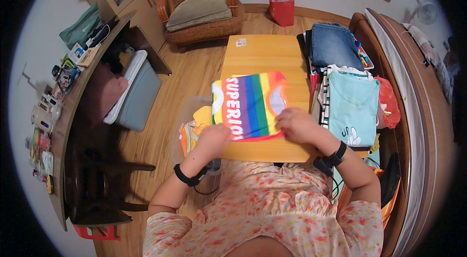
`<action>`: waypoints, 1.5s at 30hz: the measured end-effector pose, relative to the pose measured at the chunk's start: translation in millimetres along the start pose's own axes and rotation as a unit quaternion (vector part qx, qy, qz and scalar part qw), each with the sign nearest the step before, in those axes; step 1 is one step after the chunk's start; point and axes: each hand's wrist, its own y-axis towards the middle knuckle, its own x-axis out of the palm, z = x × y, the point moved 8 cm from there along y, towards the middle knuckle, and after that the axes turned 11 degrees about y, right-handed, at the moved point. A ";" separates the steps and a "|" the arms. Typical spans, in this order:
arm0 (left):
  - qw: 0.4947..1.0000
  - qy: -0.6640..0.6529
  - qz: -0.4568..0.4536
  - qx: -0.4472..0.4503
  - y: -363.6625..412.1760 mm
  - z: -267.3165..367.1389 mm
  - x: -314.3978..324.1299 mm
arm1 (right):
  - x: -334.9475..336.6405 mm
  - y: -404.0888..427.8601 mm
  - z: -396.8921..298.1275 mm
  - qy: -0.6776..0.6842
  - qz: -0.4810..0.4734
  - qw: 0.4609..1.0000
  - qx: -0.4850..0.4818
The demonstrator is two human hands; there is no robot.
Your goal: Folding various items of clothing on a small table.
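A rainbow-striped shirt (pixel 251 105) with white lettering lies folded on the light wooden table (pixel 262 54), its orange-edged neckline to the right. My left hand (pixel 215 140) is at the near left corner of the shirt, and my right hand (pixel 295 125) is at its near right edge. Both hands seem to grip the cloth, though the fingertips are partly hidden and blurred. Right of the shirt rests a stack of folded clothes topped by a light teal V-neck shirt (pixel 353 105). Beyond that stack, folded blue jeans (pixel 332 45) top another pile.
A clear plastic bin (pixel 175 147) holding clothes stands left of the table. Farther left are a grey storage box (pixel 140 93) and a long desk (pixel 78 105) bearing small items. A wicker armchair (pixel 204 32) and a red bag (pixel 282 11) stand beyond the table.
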 end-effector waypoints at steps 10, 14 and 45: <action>0.986 -0.137 0.087 0.023 4.8 12.5 3.6 | -26.9 -20.1 12.2 -0.024 0.156 0.969 0.191; 0.995 -0.042 0.078 -0.043 -1.3 10.2 18.5 | 2.8 -24.4 13.1 0.017 0.144 0.973 0.180; 0.857 -0.503 0.064 -0.085 76.2 77.0 -30.9 | -112.0 -90.8 -10.0 0.290 0.365 0.823 0.325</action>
